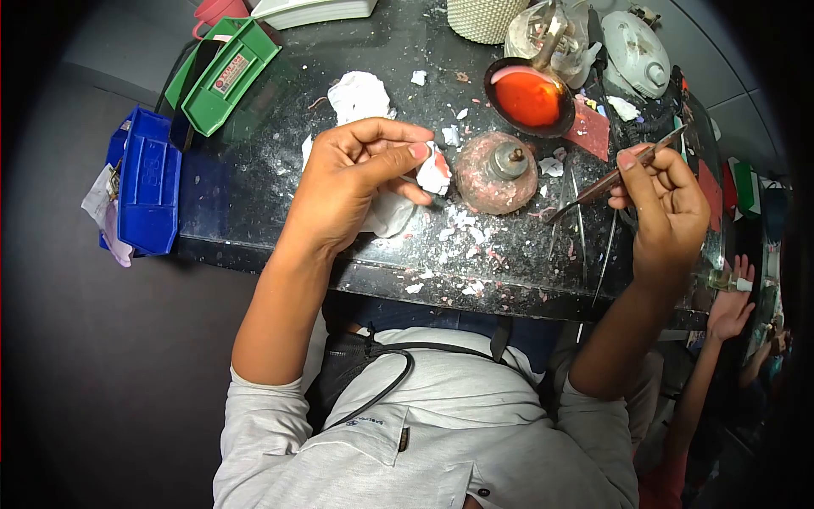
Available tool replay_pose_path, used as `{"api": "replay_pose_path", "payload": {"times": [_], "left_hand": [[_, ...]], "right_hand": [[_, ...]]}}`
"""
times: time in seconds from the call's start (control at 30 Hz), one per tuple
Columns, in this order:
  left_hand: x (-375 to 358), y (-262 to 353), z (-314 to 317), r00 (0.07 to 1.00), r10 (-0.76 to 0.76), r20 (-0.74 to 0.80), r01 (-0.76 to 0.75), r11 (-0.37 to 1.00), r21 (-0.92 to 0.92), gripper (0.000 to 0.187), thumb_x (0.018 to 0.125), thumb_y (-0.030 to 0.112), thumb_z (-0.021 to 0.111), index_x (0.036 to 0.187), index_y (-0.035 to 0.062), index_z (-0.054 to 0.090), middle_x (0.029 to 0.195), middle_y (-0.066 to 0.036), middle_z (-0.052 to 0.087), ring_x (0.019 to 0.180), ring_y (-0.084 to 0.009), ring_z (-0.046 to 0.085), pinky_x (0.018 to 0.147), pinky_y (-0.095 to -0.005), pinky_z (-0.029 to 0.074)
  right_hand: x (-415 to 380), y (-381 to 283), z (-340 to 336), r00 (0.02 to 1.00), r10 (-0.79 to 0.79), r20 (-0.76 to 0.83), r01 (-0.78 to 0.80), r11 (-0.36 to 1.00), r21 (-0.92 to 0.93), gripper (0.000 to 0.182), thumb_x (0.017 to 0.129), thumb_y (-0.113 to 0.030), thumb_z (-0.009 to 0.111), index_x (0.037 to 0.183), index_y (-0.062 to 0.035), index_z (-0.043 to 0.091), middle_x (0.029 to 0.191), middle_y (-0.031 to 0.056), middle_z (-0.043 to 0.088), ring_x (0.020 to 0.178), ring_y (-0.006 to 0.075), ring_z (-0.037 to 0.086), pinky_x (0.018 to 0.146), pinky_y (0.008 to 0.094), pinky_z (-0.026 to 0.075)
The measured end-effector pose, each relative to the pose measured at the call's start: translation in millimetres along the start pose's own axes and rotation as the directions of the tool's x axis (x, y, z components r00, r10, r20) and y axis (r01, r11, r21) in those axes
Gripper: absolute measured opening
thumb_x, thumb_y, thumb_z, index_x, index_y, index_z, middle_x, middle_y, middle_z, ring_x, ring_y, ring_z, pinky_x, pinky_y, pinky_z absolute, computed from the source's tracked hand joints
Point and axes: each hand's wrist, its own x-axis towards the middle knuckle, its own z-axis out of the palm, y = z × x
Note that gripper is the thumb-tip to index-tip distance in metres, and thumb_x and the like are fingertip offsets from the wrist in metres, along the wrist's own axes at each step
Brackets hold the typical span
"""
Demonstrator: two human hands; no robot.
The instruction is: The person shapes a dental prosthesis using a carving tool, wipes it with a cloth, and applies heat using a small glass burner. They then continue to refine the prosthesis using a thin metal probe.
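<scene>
Between thumb and fingers, my left hand (360, 170) pinches a small white plaster piece (434, 174) with a pink patch on it. My right hand (666, 199) grips a wax knife (606, 182) by its dark brown handle, its tip pointing down and left over the table. A round spirit lamp (496, 182), smeared with pink and white residue, stands between my hands; no flame shows clearly. Behind it, a small black pan (530, 97) contains glossy red-orange liquid. White plaster lumps (359, 97) lie behind and partly under my left hand.
Plaster crumbs and thin metal tools (606, 254) litter the dark table (246, 204). Green (229, 81) and blue bins (148, 187) stand left. A pink sheet (589, 131) lies by the pan. At back are a woven container (485, 17) and white device (636, 55). Another person's hand (731, 305) is at right.
</scene>
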Motion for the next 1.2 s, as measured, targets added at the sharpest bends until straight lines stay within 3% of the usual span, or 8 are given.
{"api": "replay_pose_path", "payload": {"times": [0.3,0.5,0.57,0.7,0.77,0.87,1.13,1.2], "left_hand": [[1.3,0.5,-0.5,0.999,-0.023,-0.043,0.022,1.0,-0.022,0.023,0.094,0.006,0.067,0.112,-0.0074,0.069,0.093,-0.014,0.073,0.069,-0.0153,0.072,0.063,-0.0238,0.061],[2.8,1.8,-3.1,0.999,-0.039,0.005,0.04,0.988,-0.148,0.023,0.094,0.005,0.067,0.113,-0.0084,0.068,0.095,-0.015,0.073,0.071,-0.0166,0.073,0.064,-0.0238,0.062],[3.2,2.4,-3.9,0.999,-0.031,0.039,0.038,0.978,-0.207,0.02,0.094,0.0,0.062,0.11,-0.0115,0.067,0.094,-0.018,0.073,0.075,-0.0203,0.072,0.067,-0.0295,0.063],[3.2,0.8,-4.6,0.999,-0.001,0.04,0.008,0.985,-0.17,0.022,0.093,-0.001,0.062,0.112,-0.0119,0.067,0.093,-0.018,0.073,0.077,-0.021,0.073,0.067,-0.0311,0.063],[2.1,0.2,-6.4,0.996,0.036,0.079,-0.026,0.991,-0.132,0.026,0.095,0.002,0.059,0.116,-0.0103,0.067,0.109,-0.026,0.072,0.086,-0.0275,0.075,0.076,-0.0352,0.062],[1.0,0.8,-5.4,0.992,0.061,0.112,-0.043,0.988,-0.151,0.028,0.094,0.002,0.058,0.118,-0.0106,0.066,0.11,-0.027,0.072,0.087,-0.0294,0.074,0.08,-0.0371,0.06],[-0.6,4.8,-3.0,0.987,0.066,0.147,-0.04,0.985,-0.171,0.032,0.093,0.001,0.053,0.12,-0.0119,0.065,0.11,-0.028,0.071,0.086,-0.0308,0.073,0.077,-0.036,0.059],[-0.8,4.8,-2.9,0.986,0.069,0.153,-0.042,0.984,-0.172,0.033,0.092,0.001,0.052,0.12,-0.0121,0.065,0.111,-0.028,0.071,0.086,-0.0308,0.073,0.076,-0.0357,0.059]], "right_hand": [[0.2,1.4,0.4,1.0,0.015,-0.002,-0.015,1.0,-0.004,0.009,0.092,0.0,0.071,0.097,0.0036,0.064,0.081,0.0021,0.065,0.067,0.0044,0.061,0.06,0.0181,0.051],[-0.4,0.8,-0.1,1.0,0.018,-0.007,-0.018,1.0,-0.021,0.011,0.092,-0.001,0.072,0.097,0.0032,0.064,0.081,0.0017,0.064,0.067,0.004,0.06,0.061,0.0178,0.05],[-0.5,1.8,-1.4,1.0,0.014,-0.002,-0.014,0.999,-0.04,0.009,0.094,-0.003,0.07,0.099,0.0027,0.065,0.081,0.0019,0.064,0.068,0.0047,0.06,0.062,0.0186,0.05],[-1.1,2.0,-1.3,1.0,0.009,0.004,-0.009,0.998,-0.058,0.009,0.096,-0.004,0.068,0.101,0.0021,0.066,0.081,0.0018,0.065,0.068,0.0052,0.06,0.062,0.0192,0.049],[-1.4,1.9,-1.3,1.0,0.008,0.004,-0.008,0.998,-0.055,0.009,0.096,-0.004,0.068,0.101,0.002,0.066,0.081,0.0017,0.065,0.068,0.0051,0.059,0.062,0.0192,0.049],[-1.4,2.9,-1.6,1.0,0.002,0.002,-0.002,0.998,-0.062,0.009,0.095,-0.004,0.068,0.101,0.002,0.066,0.081,0.0016,0.064,0.067,0.0049,0.059,0.062,0.0191,0.049],[-1.9,1.6,-1.0,1.0,0.002,0.003,-0.002,0.997,-0.081,0.009,0.096,-0.005,0.069,0.101,0.0017,0.066,0.081,0.0012,0.064,0.067,0.0046,0.059,0.062,0.019,0.048],[-2.0,-0.7,1.2,1.0,0.013,-0.023,-0.014,0.999,-0.044,0.011,0.091,-0.002,0.073,0.095,0.0024,0.064,0.079,0.0004,0.063,0.067,0.0033,0.059,0.061,0.0176,0.049]]}}
